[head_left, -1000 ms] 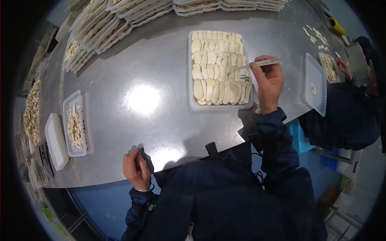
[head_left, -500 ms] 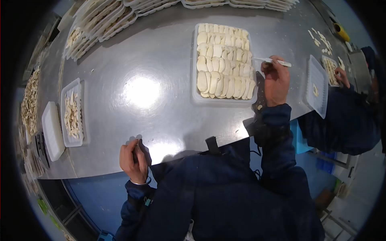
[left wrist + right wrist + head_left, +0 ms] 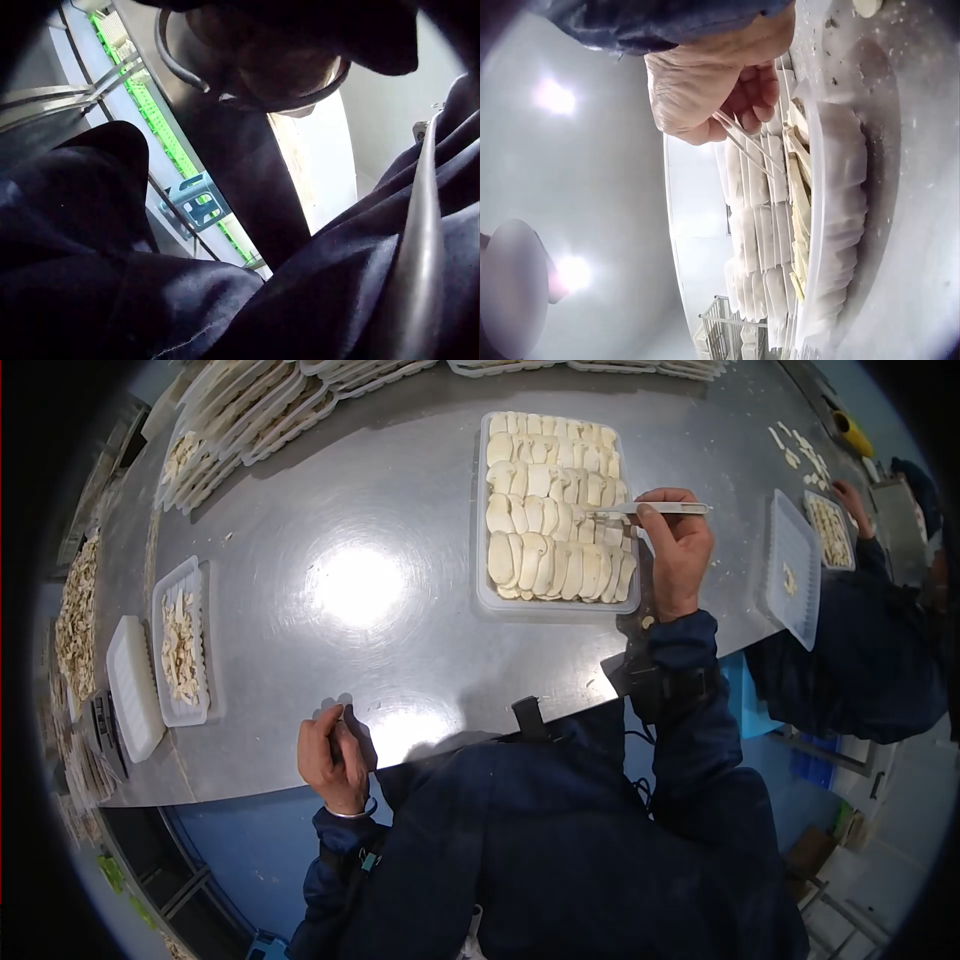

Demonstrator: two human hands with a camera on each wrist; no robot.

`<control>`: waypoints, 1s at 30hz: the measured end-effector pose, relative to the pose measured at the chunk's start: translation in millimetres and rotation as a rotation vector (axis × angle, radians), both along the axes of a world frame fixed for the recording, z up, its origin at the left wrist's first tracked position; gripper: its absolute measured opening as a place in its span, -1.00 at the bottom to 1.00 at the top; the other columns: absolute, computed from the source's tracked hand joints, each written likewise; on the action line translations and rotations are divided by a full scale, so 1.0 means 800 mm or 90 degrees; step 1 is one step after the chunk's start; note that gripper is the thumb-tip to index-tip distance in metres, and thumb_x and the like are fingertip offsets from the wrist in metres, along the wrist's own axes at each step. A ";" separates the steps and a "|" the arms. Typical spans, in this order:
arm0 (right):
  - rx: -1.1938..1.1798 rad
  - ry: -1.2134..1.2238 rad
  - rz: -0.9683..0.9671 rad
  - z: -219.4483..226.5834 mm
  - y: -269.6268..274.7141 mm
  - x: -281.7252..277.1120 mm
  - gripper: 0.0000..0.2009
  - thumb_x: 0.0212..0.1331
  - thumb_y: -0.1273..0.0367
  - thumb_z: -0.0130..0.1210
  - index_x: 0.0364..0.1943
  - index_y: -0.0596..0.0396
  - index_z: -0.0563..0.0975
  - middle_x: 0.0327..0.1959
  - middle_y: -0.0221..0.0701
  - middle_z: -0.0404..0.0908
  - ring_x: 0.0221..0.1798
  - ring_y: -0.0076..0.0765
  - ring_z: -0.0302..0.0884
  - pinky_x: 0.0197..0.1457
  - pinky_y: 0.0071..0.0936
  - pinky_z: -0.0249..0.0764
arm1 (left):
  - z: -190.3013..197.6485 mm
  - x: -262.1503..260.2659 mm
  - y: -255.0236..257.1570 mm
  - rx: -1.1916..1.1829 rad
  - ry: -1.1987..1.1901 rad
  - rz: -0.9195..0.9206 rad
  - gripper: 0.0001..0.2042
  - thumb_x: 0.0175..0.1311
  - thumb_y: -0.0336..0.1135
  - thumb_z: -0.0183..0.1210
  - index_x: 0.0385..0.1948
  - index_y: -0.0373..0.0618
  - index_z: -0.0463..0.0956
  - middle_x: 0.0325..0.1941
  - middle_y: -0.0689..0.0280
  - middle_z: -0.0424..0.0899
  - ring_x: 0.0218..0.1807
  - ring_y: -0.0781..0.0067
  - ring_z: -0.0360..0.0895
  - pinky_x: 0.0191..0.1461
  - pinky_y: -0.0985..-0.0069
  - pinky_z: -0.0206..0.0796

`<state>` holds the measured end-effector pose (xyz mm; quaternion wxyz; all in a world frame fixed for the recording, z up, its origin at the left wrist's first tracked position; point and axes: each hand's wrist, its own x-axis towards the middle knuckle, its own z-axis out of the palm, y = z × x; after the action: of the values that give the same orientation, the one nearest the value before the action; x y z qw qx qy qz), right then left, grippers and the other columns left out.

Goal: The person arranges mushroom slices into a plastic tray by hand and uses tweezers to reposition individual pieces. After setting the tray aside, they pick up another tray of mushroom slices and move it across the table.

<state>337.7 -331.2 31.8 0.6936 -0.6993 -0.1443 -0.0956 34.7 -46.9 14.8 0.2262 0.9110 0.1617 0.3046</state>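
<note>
Rows of overlapping pale slices [image 3: 560,570] fill a clear plastic tray [image 3: 485,575] on the metal table. My right hand [image 3: 680,550], at the tray's right side, pinches white tweezers [image 3: 672,508] whose tips reach over the slices. The right wrist view shows the hand [image 3: 720,90] with the two tweezer arms [image 3: 746,146] pointing at the slices [image 3: 759,225]. My left hand [image 3: 333,765] rests at the table's front edge with loosely bent fingers and holds nothing. In the left wrist view the hand [image 3: 277,64] is mostly dark and cut off.
Stacked filled trays [image 3: 250,420] line the back left. A small tray of pieces [image 3: 203,650], a white tray [image 3: 135,690] and a heap of pieces [image 3: 78,620] are at the left. Rightward stand a nearly bare tray [image 3: 793,575] and another person's hand [image 3: 852,505].
Since half a second ago, my right hand has shifted slightly left, bringing the tweezer tips from the tray's right edge over the slices. My left hand stays put. The other person's hand has moved back.
</note>
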 end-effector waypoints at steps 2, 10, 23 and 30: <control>-0.015 -0.009 -0.003 0.000 0.000 0.000 -0.85 0.16 0.47 0.19 -0.21 0.21 0.54 -0.33 -0.42 0.62 -0.32 -0.58 0.50 -0.19 -0.60 0.46 | -0.001 -0.001 0.001 0.006 0.004 -0.008 -0.81 0.20 -0.64 0.09 -0.18 -0.25 0.58 -0.49 0.21 0.42 -0.51 0.33 0.37 -0.43 0.46 0.19; -0.043 -0.018 -0.007 -0.001 -0.001 0.001 -0.85 0.16 0.45 0.19 -0.23 0.21 0.55 -0.34 -0.41 0.62 -0.33 -0.57 0.51 -0.21 -0.59 0.47 | -0.001 0.000 0.000 0.007 -0.007 -0.005 -0.80 0.15 -0.65 0.11 -0.20 -0.25 0.59 -0.52 0.18 0.42 -0.53 0.27 0.38 -0.44 0.41 0.19; -0.048 -0.015 -0.007 -0.001 -0.001 0.001 -0.86 0.15 0.46 0.20 -0.24 0.21 0.55 -0.35 -0.40 0.61 -0.33 -0.57 0.50 -0.22 -0.58 0.47 | -0.003 -0.001 0.001 0.010 -0.006 0.001 -0.79 0.15 -0.66 0.11 -0.20 -0.23 0.58 -0.53 0.19 0.41 -0.53 0.26 0.37 -0.45 0.40 0.18; -0.045 -0.007 -0.007 0.001 0.001 -0.001 -0.85 0.14 0.47 0.20 -0.23 0.21 0.55 -0.35 -0.39 0.61 -0.32 -0.56 0.52 -0.21 -0.58 0.50 | -0.003 -0.001 0.001 0.009 -0.002 0.001 -0.79 0.14 -0.65 0.11 -0.20 -0.24 0.59 -0.53 0.19 0.40 -0.54 0.28 0.36 -0.45 0.41 0.17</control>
<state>337.1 -330.1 32.7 0.6670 -0.7236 -0.1477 -0.0980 33.6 -46.1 12.4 0.2195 0.9122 0.1597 0.3070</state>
